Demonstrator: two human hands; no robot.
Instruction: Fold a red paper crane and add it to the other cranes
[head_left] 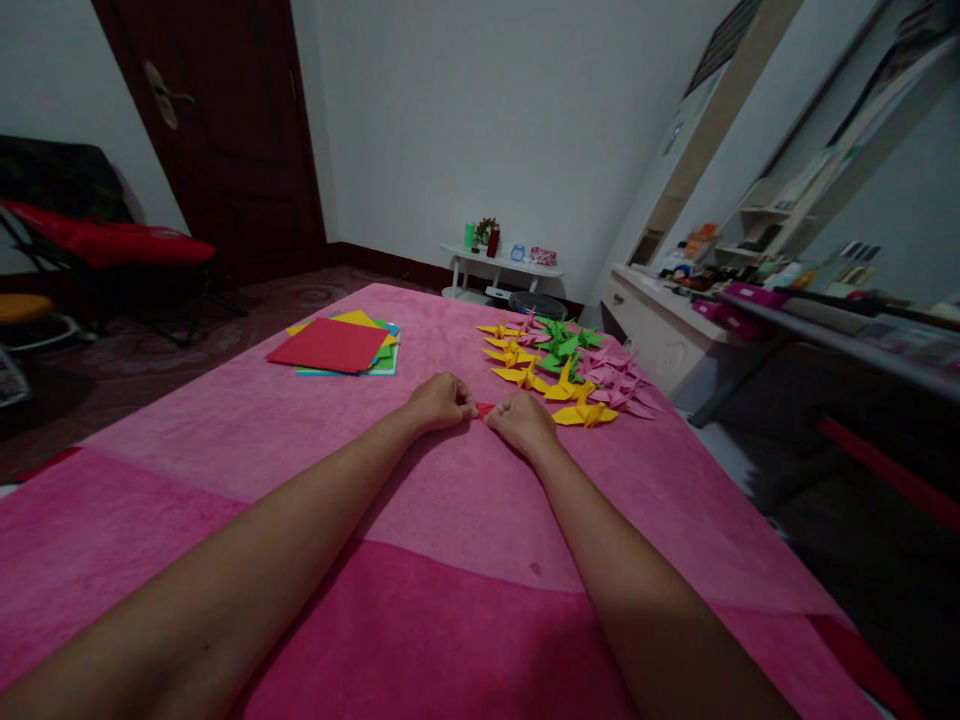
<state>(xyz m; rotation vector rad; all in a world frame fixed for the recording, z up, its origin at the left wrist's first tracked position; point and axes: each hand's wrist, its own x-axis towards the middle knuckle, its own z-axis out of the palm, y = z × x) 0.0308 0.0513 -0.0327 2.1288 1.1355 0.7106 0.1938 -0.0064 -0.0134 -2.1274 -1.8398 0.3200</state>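
Both of my arms reach forward over a pink cloth (465, 500). My left hand (444, 402) is closed, pinching one side of a small piece of folded red paper (484, 409). Opposite it, my right hand (523, 422) pinches the other side, so most of the paper is hidden by fingers. Just beyond and right of my right hand lie folded paper cranes: yellow cranes (585, 412), green cranes (561, 342) and pink cranes (616, 372). To the left of my left hand rests a stack of coloured paper sheets with a red sheet (330, 345) on top.
A small white table (502, 260) with bottles and a plant stands by the far wall. Along the right runs a cluttered white dresser (660, 310). On the left are a chair with a red cover (127, 245) and a dark door (225, 130).
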